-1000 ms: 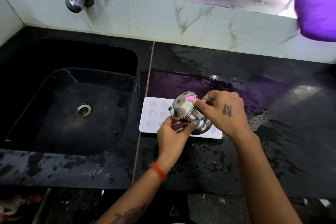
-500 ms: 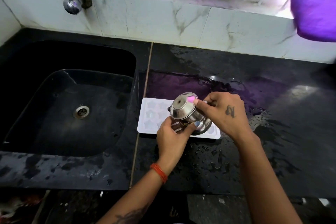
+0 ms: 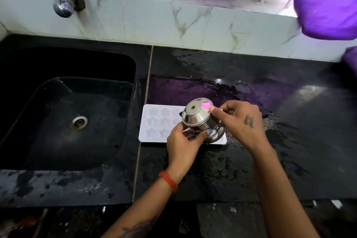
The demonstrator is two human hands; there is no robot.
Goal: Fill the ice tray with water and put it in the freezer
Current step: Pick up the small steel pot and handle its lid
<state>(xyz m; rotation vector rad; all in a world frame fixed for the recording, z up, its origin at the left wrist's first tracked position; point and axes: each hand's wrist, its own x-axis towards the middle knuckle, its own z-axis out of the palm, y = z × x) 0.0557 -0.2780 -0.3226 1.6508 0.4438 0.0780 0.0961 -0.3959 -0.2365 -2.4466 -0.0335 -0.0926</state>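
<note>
1. Ice tray point(image 3: 154, 124) lies flat on the wet black counter point(image 3: 270, 160), close to the counter's left edge, just beside the sink point(image 3: 67, 121); its long axis runs left to right, along the counter's front edge.
2. I hold a small steel pot point(image 3: 201, 120) tipped bottom-up over the tray's right end, mouth down toward the star pockets.
3. My left hand point(image 3: 183, 143) grips the pot from the near side, thumb curled up on its wall.
4. My right hand point(image 3: 239, 121) pinches the pot from the right, one fingertip on its base edge. So both hands are clamped on the pot, close together.
5. I judge that I am pouring; I cannot see the stream, nor tell which pockets hold water.
6. The tray sits directly under my hands and stretches left of them, so my left hand is nearer the uncovered pockets; the pour should travel leftward along the long axis.
</note>
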